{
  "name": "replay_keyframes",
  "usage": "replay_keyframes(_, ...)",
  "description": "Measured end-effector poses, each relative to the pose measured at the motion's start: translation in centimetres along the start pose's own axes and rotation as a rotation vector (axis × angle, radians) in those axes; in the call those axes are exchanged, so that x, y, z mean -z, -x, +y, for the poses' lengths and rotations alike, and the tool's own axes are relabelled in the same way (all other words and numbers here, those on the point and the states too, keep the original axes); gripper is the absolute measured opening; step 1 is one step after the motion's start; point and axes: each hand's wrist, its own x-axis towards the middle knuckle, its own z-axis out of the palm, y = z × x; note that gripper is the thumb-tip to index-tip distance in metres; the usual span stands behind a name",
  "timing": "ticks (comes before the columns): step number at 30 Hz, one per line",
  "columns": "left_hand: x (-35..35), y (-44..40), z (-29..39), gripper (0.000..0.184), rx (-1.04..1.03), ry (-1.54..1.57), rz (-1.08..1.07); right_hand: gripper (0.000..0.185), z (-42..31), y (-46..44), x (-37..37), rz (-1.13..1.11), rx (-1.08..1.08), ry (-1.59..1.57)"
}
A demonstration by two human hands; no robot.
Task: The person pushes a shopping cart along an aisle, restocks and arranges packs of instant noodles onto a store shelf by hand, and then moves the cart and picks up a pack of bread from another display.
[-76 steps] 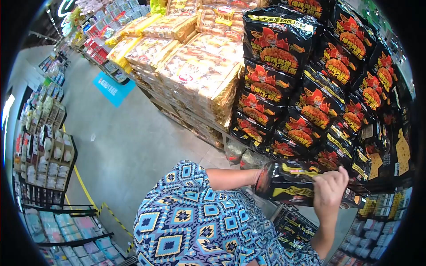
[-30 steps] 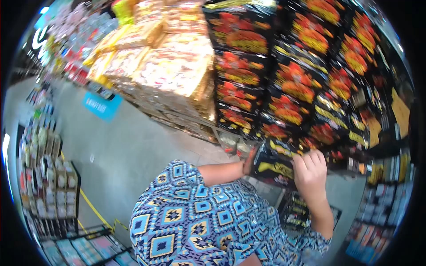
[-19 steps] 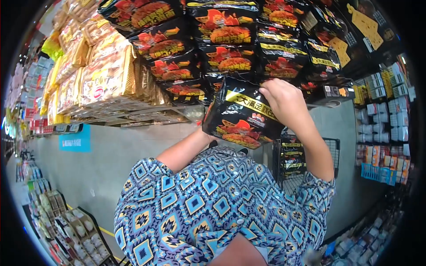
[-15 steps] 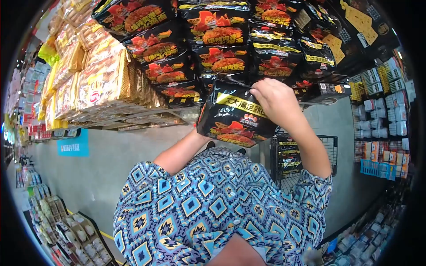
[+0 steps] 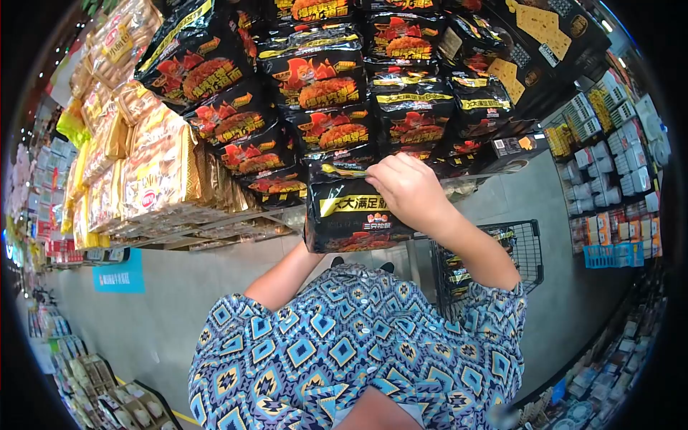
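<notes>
In front of my chest is a black multipack of instant noodles (image 5: 355, 215), with a yellow stripe and Chinese lettering facing me. My right hand (image 5: 410, 188) pinches its top edge near the right corner, thumb and fingers pressed together. From the lower left my left forearm (image 5: 287, 276) runs up to the pack's bottom. The pack covers my left hand and its fingers. Directly beyond rise stacks of similar black noodle packs (image 5: 326, 89), close to the held one.
Gold-wrapped snack packs (image 5: 154, 168) are piled on the left. Black boxes with cracker pictures (image 5: 541, 36) stand at the upper right. Below my right arm, a black wire shopping cart (image 5: 527, 251) holds several dark packs. Stocked shelves (image 5: 620, 172) line the right side.
The noodle pack and my right hand have shifted left and a little towards the stacks. The pack is tipped, so less of its picture side shows. More of the cart is visible.
</notes>
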Motion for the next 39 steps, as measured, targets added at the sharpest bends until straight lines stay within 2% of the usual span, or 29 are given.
replay_keyframes(3, -1.0, -0.2, 0.0, 0.047, -0.028, -0.044, -0.020, 0.015, -0.4, 0.1, 0.3, 0.068, 0.017, -0.029)
replay_keyframes(5, -0.9, -0.4, -0.4, 0.047, -0.147, -0.423, -0.035, 0.017, -0.3, 0.4, 0.3, 0.097, 0.033, -0.028)
replay_keyframes(7, -1.6, -1.9, -1.3, 0.047, -0.099, -0.394, -0.079, 0.017, -0.2, 0.8, 0.1, 0.175, 0.063, -0.044)
replay_keyframes(13, -3.1, -3.6, -3.0, 0.048, 0.085, -0.283, -0.135, 0.016, -0.5, 1.4, 0.5, 0.120, 0.058, 0.002)
replay_keyframes(16, -3.5, -3.7, -1.6, 0.048, 0.080, -0.250, -0.115, 0.014, -0.1, 1.7, 0.3, 0.262, 0.024, -0.032)
replay_keyframes(20, -3.7, -3.7, -0.3, 0.048, 0.016, -0.167, -0.076, 0.010, 0.9, 1.1, 3.1, 0.305, -0.027, 0.028)
replay_keyframes(21, -2.8, -4.5, 0.3, 0.053, 0.229, 0.222, -0.127, 0.005, 1.7, 0.7, 3.7, 0.317, -0.003, 0.074)
replay_keyframes(23, 0.2, -4.8, -0.4, 0.056, 0.330, 0.146, -0.045, 0.004, 2.9, -0.7, 6.2, 0.335, -0.012, 0.181)
replay_keyframes(24, -1.4, -5.0, 0.3, 0.057, 0.337, 0.390, -0.033, 0.005, 3.4, -1.7, 7.5, 0.355, -0.025, 0.209)
replay_keyframes(25, 2.6, -5.4, -0.8, 0.056, 0.319, 0.321, -0.050, 0.007, 4.0, -2.6, 8.8, 0.375, -0.036, 0.240)
replay_keyframes(27, 2.1, -6.8, 0.3, 0.054, 0.390, 0.058, 0.035, 0.010, 5.6, -4.5, 10.8, 0.410, -0.027, 0.317)
replay_keyframes(31, -0.7, -10.5, 3.0, 0.058, 0.222, -0.027, -0.130, 0.013, 9.8, -8.5, 13.7, 0.268, 0.012, 0.411)
replay_keyframes(33, -2.5, -12.4, 3.9, 0.063, 0.177, -0.028, -0.147, 0.013, 12.3, -10.1, 14.5, 0.174, 0.041, 0.425)
replay_keyframes(39, -5.1, -17.2, 5.1, 0.072, 0.000, 0.067, -0.057, 0.014, 17.7, -13.7, 14.8, 0.089, 0.061, 0.461)
